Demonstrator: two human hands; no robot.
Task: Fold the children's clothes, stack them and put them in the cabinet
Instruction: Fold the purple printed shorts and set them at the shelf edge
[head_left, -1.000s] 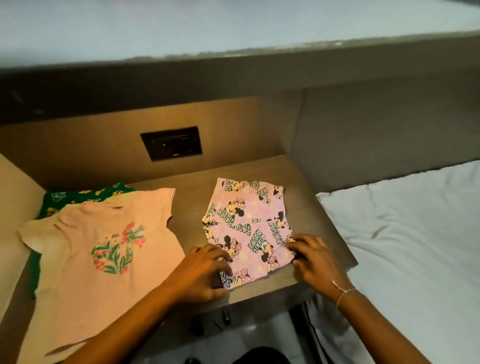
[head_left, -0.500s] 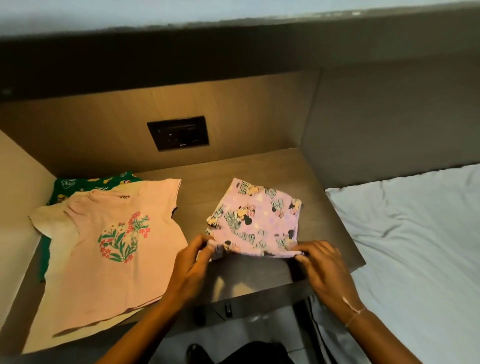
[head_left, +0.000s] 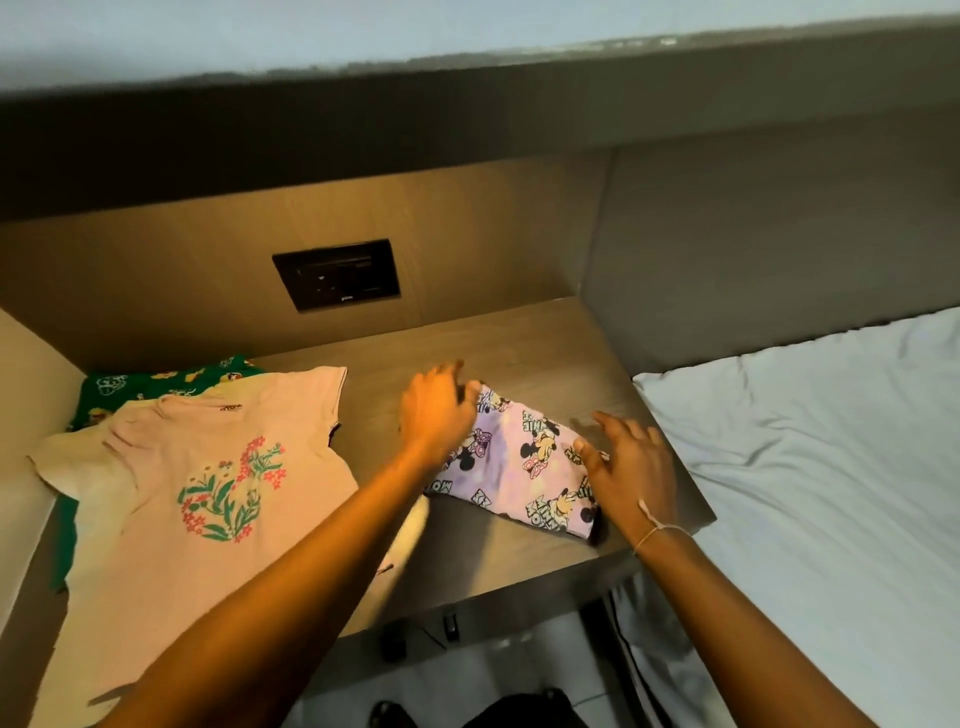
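A small lilac garment with a cartoon mouse print (head_left: 524, 467) lies folded on the wooden bedside shelf (head_left: 545, 353). My left hand (head_left: 436, 410) rests flat on its far left corner, fingers spread. At the garment's right edge, my right hand (head_left: 631, 462) lies with fingers apart, gripping nothing. A pink T-shirt with a flower print (head_left: 208, 478) is spread flat on the left of the shelf. A green printed garment (head_left: 150, 382) lies under it, mostly hidden.
A dark wall socket panel (head_left: 337, 274) sits in the wooden back wall above the shelf. A bed with a white sheet (head_left: 831, 467) adjoins the shelf on the right. A side wall closes the shelf at the left.
Both hands lifted the near edge of the lilac garment and folded it over away from me; now they lie flat on the folded piece.
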